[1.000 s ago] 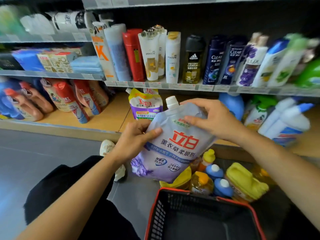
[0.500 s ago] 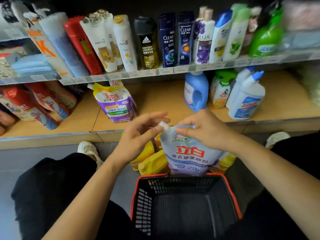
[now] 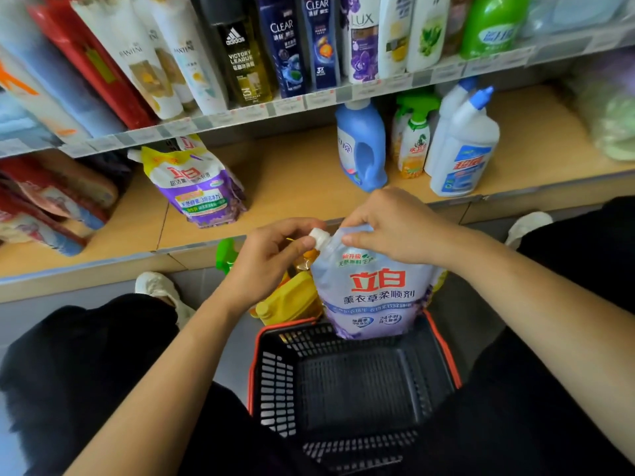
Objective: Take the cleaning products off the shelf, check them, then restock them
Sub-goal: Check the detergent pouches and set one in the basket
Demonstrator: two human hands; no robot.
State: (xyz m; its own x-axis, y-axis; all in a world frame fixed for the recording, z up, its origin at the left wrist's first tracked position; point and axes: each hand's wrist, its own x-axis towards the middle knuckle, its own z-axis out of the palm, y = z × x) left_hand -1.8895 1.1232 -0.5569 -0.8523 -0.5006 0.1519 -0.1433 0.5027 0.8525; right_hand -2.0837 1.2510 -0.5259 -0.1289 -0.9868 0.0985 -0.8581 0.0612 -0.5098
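Note:
A pale lavender softener refill pouch (image 3: 372,293) with red characters stands upright over the far rim of the black basket (image 3: 347,383). My left hand (image 3: 271,259) pinches its white screw cap (image 3: 319,237) between thumb and fingers. My right hand (image 3: 395,225) grips the pouch's top edge just right of the spout. Behind the pouch, yellow jugs (image 3: 292,298) stand on the floor, partly hidden.
The wooden bottom shelf (image 3: 295,187) holds a purple-and-yellow detergent bag (image 3: 197,187), a blue bottle (image 3: 362,146), a green-trigger spray (image 3: 414,139) and white toilet cleaner bottles (image 3: 464,146). Shampoo bottles (image 3: 292,46) line the shelf above. My knees flank the basket.
The pouch came down from chest height to stand at the basket's far rim. My left hand moved off its side onto the white cap; my right hand kept the top edge.

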